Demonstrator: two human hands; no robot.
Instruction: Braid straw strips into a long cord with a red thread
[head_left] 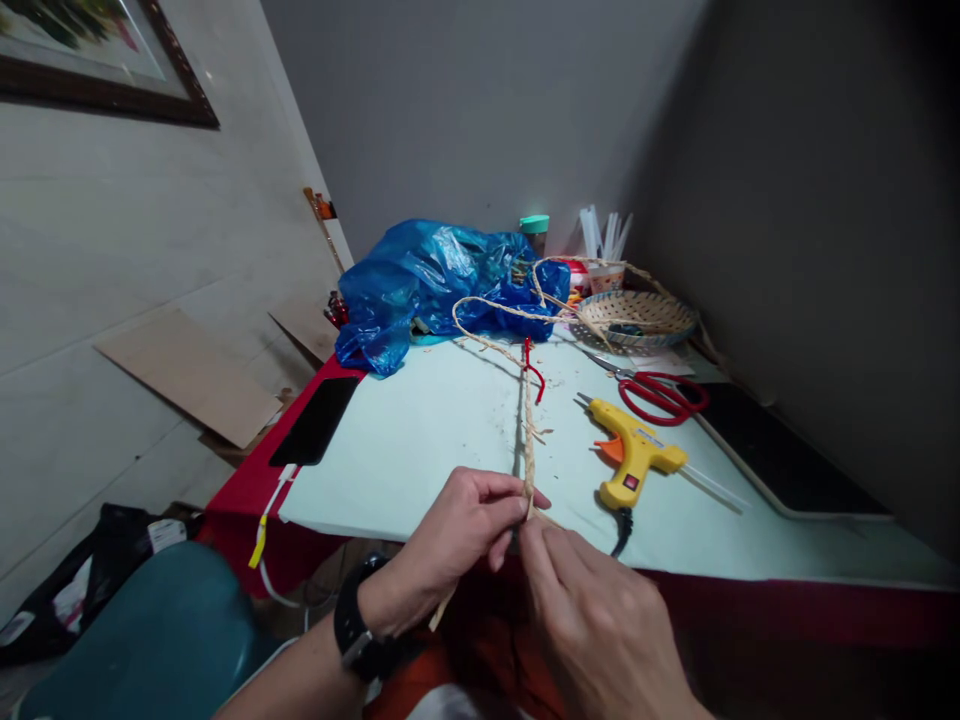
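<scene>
Nearest us, 1 right hand (592, 590), its fingers curled in and the tips pinched together on a straw strand at the lower end of the work. Beside it, 1 left hand (472, 520), thumb and fingers closed in a pinch around the lower end of 1 braided straw cord (529, 450); on that wrist, 1 black watch (358, 620). We record the cord running from the fingers up the middle of 1 pale tabletop (420, 430), then looping past the blue plastic to the basket; we cannot trace its far end. Against its straight length, 1 red strip (538, 384); we cannot tell whether it is tied. Right of the cord, 1 yellow glue gun (637, 450) on its side, with 1 translucent stick (712, 488) from its rear; just beyond, 1 pair of red-handled scissors (652, 395) and 1 tablet (787, 450). Farther back we list 1 woven basket (660, 318), 1 cup (606, 276) of pale sticks too crowded to count, 1 container with a green lid (535, 226), and blue plastic (427, 270), bags uncounted. Left, 1 black phone (315, 420) and 1 white cable (282, 490). Off the table, 1 teal stool (157, 630), 2 cardboard sheets (191, 375) and 1 framed picture (105, 60).
</scene>
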